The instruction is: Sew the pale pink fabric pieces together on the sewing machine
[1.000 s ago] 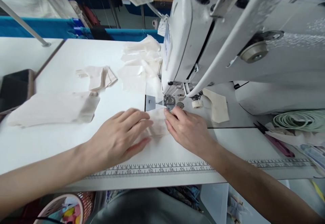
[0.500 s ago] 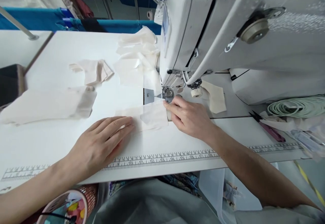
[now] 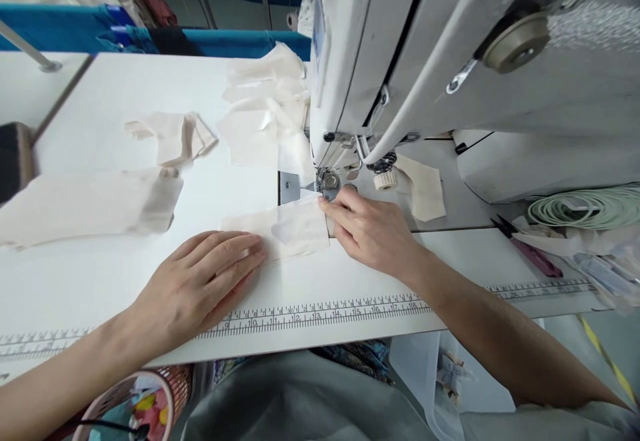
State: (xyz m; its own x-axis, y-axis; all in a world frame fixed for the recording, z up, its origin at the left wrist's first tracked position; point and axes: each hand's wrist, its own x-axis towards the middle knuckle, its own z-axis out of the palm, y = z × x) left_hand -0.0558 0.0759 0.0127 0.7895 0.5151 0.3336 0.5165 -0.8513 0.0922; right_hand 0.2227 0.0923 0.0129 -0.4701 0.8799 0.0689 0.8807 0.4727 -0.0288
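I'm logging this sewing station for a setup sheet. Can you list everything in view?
fabric piece: 1, cream, under both hands at the needle
sewing machine: 1, white, right
fabric stacks: several, cream, left and behind
ruler strip: 1, printed, table's front edge
table: 1, white
cord coil: 1, pale green, far right
basket: 1, pink, below table
left hand: flat on fabric
right hand: fingers by presser foot

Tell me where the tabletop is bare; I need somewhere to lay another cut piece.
Bare white table lies between the folded fabric stack and the ruler strip, left of the left hand. Another patch sits beyond the small folded pieces. It is crowded at the presser foot, where the right hand holds the sheer piece.
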